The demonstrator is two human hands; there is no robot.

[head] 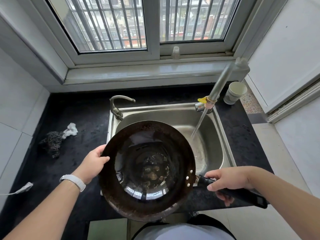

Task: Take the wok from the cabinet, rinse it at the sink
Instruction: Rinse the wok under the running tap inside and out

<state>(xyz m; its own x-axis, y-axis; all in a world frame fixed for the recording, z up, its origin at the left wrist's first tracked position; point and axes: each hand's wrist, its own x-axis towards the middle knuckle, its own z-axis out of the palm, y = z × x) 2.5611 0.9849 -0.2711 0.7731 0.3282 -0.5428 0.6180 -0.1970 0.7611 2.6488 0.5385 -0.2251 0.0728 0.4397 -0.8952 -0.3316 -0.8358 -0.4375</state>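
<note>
Wok (147, 170) sits low in the centre of the frame, held level over the near edge of the sink (216, 135), its dark bowl facing up with pale crusted residue at the bottom and a shine of reflections along the near wall. My right hand (230, 179) is wrapped around the black handle (242, 193) at the lower right, just past the three rivets, fingers curled under it. My left hand (94, 166) grips the opposite rim at the left of centre, thumb laid over the edge into the bowl; a white band (73, 181) circles that wrist. The two hands are well apart, each clamped on the wok. Beyond the pan the steel basin opens toward the middle right, and a thin stream of water (199, 123) slants down into it from a long grey spout (220, 84) that runs up to the upper right. On the black countertop (78, 118) at the middle left lie a dark scouring pad (52, 144) and, touching it, a crumpled white scrap (71, 129). A second, curved tap (119, 104) stands at the back left corner of the sink. A paper cup (234, 92) stands upright on the counter at the right, just beside the spout. Farthest off, across the top of the frame, is a barred window (110, 23), with a small clear bottle (175, 52) on its sill.
</note>
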